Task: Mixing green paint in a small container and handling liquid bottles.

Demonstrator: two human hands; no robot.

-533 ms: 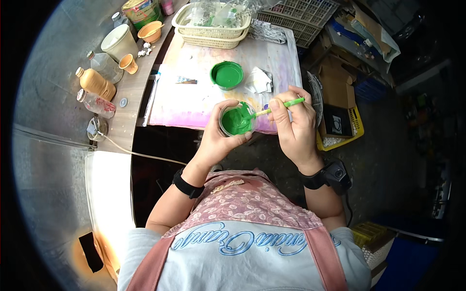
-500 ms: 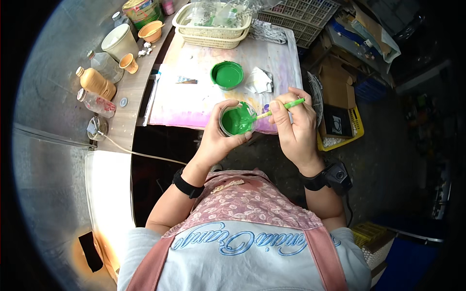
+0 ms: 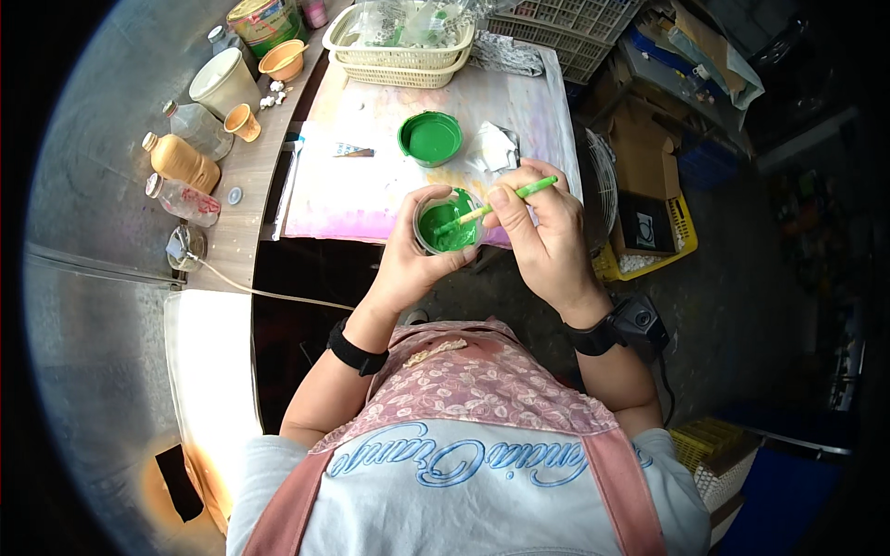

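My left hand [image 3: 414, 243] is wrapped round a small clear cup [image 3: 449, 221] with green paint inside, tilted so its mouth faces me. Pinched between the thumb and fingers of my right hand [image 3: 547, 232] is a slim green stick [image 3: 519, 193], smeared with paint. Its lower end dips into the cup's paint; whether it ends in bristles cannot be made out. Just beyond the cup, a round green tub [image 3: 430, 138] of green paint stands on the stained table sheet [image 3: 362, 199]. A crumpled white tissue [image 3: 493, 148] lies to the right of that tub.
Cream baskets [image 3: 399, 69] holding plastic bags sit at the table's far side. Along the left shelf stand bottles [image 3: 181, 159], a white bucket [image 3: 225, 82] and orange cups [image 3: 242, 121]. A thin hose [image 3: 269, 295] runs below. To the right are a yellow crate [image 3: 688, 227] and cardboard box [image 3: 649, 167].
My right hand has moved left, and the stick's lower end has gone from the cup's right rim further into the paint. The cup has shifted slightly left.
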